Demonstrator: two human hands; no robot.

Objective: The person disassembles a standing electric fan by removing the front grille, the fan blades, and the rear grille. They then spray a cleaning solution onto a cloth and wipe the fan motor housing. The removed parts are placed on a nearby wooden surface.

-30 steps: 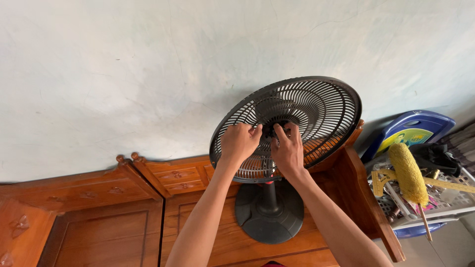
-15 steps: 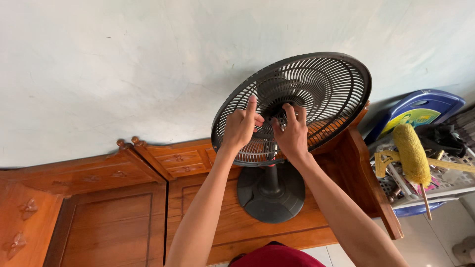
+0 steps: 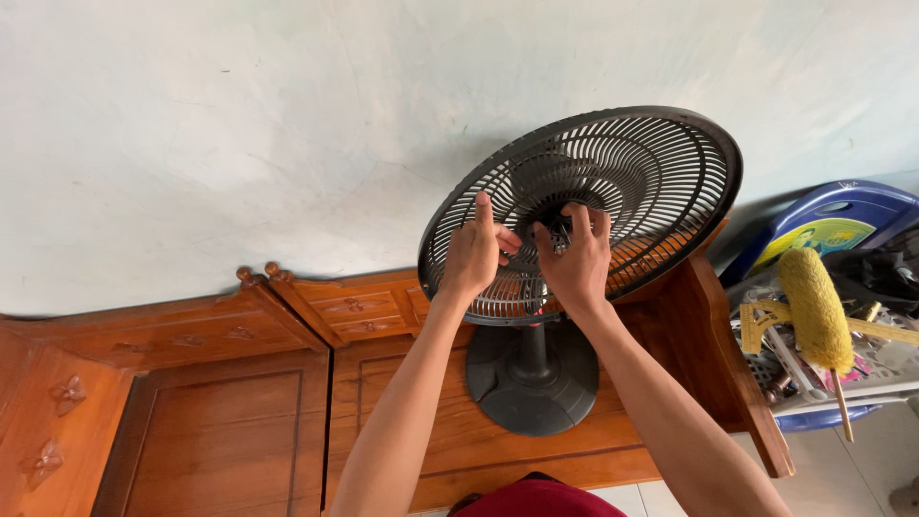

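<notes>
Black round fan grille (image 3: pixel 651 172), fine ribs, tilted back; left hand (image 3: pixel 474 254) and right hand (image 3: pixel 574 263) pinch its hub.

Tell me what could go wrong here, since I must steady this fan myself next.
The fan tilts on a thin stem, so pushing at its hub could tip it off the cabinet. Both the left hand and right hand press fingers against the grille slots, where they could get pinched.

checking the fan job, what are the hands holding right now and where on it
Both hands are at the hub of the black fan grille. The right hand pinches a small part at the centre; the left hand rests against the grille beside it, forefinger raised.
</notes>
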